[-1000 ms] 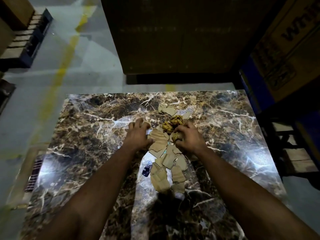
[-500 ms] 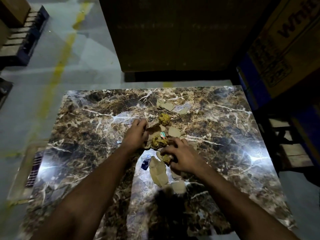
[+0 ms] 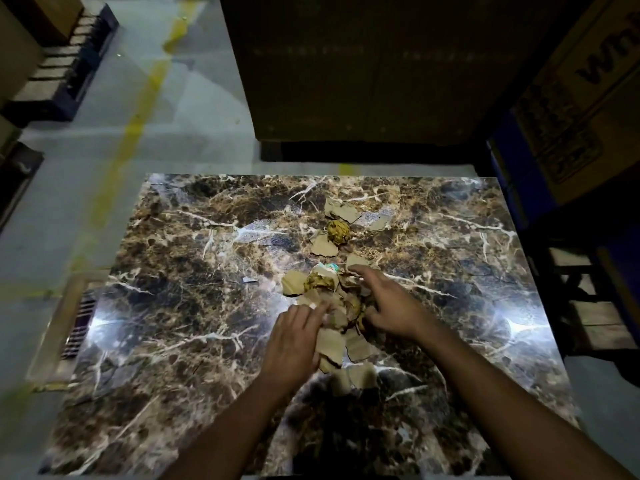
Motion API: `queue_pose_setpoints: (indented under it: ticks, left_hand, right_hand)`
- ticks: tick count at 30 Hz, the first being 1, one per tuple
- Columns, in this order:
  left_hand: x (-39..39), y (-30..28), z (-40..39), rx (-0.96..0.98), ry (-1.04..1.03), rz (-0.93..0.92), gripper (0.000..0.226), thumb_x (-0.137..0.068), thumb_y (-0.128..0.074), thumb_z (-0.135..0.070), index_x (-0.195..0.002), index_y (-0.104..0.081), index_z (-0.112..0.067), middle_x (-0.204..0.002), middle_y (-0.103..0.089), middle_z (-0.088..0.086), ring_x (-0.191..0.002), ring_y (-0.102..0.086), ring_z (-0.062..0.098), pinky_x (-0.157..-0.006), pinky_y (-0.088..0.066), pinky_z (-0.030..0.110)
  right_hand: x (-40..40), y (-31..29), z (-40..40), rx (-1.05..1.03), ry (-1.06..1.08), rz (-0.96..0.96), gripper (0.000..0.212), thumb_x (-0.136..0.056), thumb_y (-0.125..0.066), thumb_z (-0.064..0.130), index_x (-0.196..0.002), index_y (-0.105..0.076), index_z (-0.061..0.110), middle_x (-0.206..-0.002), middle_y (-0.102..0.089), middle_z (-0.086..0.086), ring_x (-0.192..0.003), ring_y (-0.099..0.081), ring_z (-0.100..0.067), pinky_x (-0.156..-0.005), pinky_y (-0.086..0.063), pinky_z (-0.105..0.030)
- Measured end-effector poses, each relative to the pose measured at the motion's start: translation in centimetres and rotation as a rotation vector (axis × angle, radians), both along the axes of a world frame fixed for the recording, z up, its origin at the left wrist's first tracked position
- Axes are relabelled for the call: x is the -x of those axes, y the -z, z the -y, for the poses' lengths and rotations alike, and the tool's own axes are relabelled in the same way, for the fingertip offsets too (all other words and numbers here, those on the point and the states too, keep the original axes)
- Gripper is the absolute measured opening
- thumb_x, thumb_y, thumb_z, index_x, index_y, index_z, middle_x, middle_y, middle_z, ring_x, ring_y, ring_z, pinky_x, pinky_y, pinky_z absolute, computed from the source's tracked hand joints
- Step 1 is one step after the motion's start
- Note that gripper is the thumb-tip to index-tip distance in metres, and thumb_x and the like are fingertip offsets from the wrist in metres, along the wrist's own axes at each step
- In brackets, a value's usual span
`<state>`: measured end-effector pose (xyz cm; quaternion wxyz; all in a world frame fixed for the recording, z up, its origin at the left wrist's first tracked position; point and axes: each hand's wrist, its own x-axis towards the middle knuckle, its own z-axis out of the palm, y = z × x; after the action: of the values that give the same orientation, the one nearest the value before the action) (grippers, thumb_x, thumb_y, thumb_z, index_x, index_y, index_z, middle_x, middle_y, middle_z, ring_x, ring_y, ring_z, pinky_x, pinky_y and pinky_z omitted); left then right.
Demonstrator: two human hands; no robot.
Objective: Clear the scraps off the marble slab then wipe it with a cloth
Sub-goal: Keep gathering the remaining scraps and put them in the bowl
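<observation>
Scraps (image 3: 334, 327) lie mid-slab (image 3: 194, 306), raked nearer since a second ago; a few are left at 12 o'clock. The left hand (image 3: 294, 341) is pressed flat, the right hand (image 3: 388, 303) spread, nothing gripped. Clearing is judged underway, wiping not yet.

The marble slab (image 3: 180, 306) is patterned in dark brown and black, crossed by white veins and tan mottling. The cardboard scraps (image 3: 330, 344) are coloured pale tan. 2 crumpled wads (image 3: 337, 231) are seen in yellow and brown. A white scrap with green and red print (image 3: 327, 268) is shown. The grey floor (image 3: 173, 126) is marked by a yellow stripe (image 3: 135, 126).
</observation>
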<state>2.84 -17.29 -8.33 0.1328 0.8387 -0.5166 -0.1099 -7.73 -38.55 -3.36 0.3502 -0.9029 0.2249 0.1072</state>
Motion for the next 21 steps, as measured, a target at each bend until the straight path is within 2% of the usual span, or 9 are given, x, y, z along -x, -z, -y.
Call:
queue_pose_setpoints:
  ticks: [2,4,7,10,12,14,17,19,21]
  left_hand:
    - [0.3,0.7,-0.3,-0.025,0.024,0.006,0.083,-0.063,-0.068,-0.035,-0.142,-0.044,-0.024,-0.110,-0.046,0.001,-0.101,-0.049,0.025,-0.085,-0.035,0.036]
    - [0.0,0.5,-0.4,0.019,0.019,-0.037,0.081,-0.067,-0.065,-0.046,-0.142,-0.045,-0.027,-0.114,-0.044,0.000,-0.106,-0.045,0.024,-0.090,-0.029,0.035]
    - [-1.4,-0.2,-1.1,0.112,0.030,-0.078,0.086,-0.070,-0.066,-0.066,-0.144,-0.042,-0.031,-0.121,-0.044,-0.003,-0.116,-0.040,0.018,-0.100,-0.020,0.032]
    - [-3.8,-0.5,-1.5,0.139,0.005,-0.168,0.088,-0.075,-0.069,-0.072,-0.147,-0.038,-0.033,-0.133,-0.041,-0.004,-0.125,-0.034,0.015,-0.106,-0.025,0.035]
    - [-5.5,-0.1,-1.2,0.107,-0.073,-0.111,0.071,-0.086,-0.064,-0.063,-0.145,-0.042,-0.030,-0.135,-0.043,-0.002,-0.125,-0.037,0.018,-0.104,-0.034,0.039]
    - [-7.2,0.6,-0.9,0.080,-0.231,-0.046,0.052,-0.096,-0.060,-0.040,-0.143,-0.047,-0.022,-0.139,-0.048,0.003,-0.127,-0.040,0.022,-0.106,-0.040,0.043]
    - [-9.3,1.2,-1.3,-0.034,-0.436,-0.015,0.054,-0.096,-0.056,-0.012,-0.148,-0.045,-0.013,-0.148,-0.047,0.012,-0.134,-0.039,0.031,-0.109,-0.041,0.047]
    - [-10.1,1.4,-1.8,-0.066,-0.435,-0.009,0.058,-0.091,-0.058,-0.001,-0.147,-0.048,-0.010,-0.144,-0.049,0.015,-0.131,-0.042,0.035,-0.104,-0.045,0.048]
    - [-10.3,1.4,-1.9,-0.047,-0.385,-0.009,0.054,-0.084,-0.063,0.006,-0.136,-0.059,-0.007,-0.128,-0.057,0.016,-0.119,-0.050,0.037,-0.093,-0.051,0.047]
  right_hand:
    - [-1.1,-0.4,1.3,0.164,0.033,0.013,0.070,-0.094,-0.063,0.016,-0.151,-0.029,0.041,-0.146,-0.051,0.000,-0.096,-0.064,-0.010,-0.079,-0.060,-0.036]
    - [-3.1,-1.0,3.0,0.215,0.084,0.067,0.051,-0.098,-0.062,0.028,-0.145,-0.043,0.036,-0.137,-0.059,0.000,-0.095,-0.065,-0.011,-0.084,-0.060,-0.042]
    - [-7.9,-1.4,6.1,0.136,0.159,0.084,0.034,-0.098,-0.061,0.016,-0.131,-0.061,0.022,-0.122,-0.069,-0.004,-0.091,-0.065,-0.011,-0.084,-0.057,-0.034]
    - [-13.1,-0.4,8.7,0.269,0.067,0.014,0.045,-0.092,-0.061,0.008,-0.136,-0.061,0.018,-0.138,-0.062,-0.010,-0.118,-0.061,-0.025,-0.099,-0.051,-0.035]
    - [-15.3,0.6,9.7,0.319,-0.046,-0.108,0.063,-0.089,-0.064,0.006,-0.149,-0.047,0.019,-0.156,-0.046,-0.010,-0.139,-0.046,-0.029,-0.113,-0.040,-0.037]
    - [-15.7,1.9,10.1,0.342,-0.170,-0.198,0.079,-0.087,-0.070,0.008,-0.156,-0.035,0.020,-0.164,-0.031,-0.008,-0.148,-0.034,-0.029,-0.120,-0.032,-0.042]
    - [-13.5,4.2,10.4,0.340,-0.198,-0.247,0.097,-0.083,-0.077,0.011,-0.161,-0.022,0.026,-0.169,-0.019,0.001,-0.153,-0.023,-0.027,-0.122,-0.030,-0.049]
    - [-11.2,5.0,10.1,0.361,-0.131,-0.172,0.089,-0.083,-0.075,0.010,-0.158,-0.030,0.028,-0.166,-0.028,0.003,-0.149,-0.031,-0.027,-0.118,-0.036,-0.049]
    - [-8.5,5.1,9.9,0.395,-0.102,-0.074,0.067,-0.089,-0.066,0.013,-0.151,-0.042,0.022,-0.155,-0.043,0.000,-0.137,-0.044,-0.029,-0.111,-0.043,-0.047]
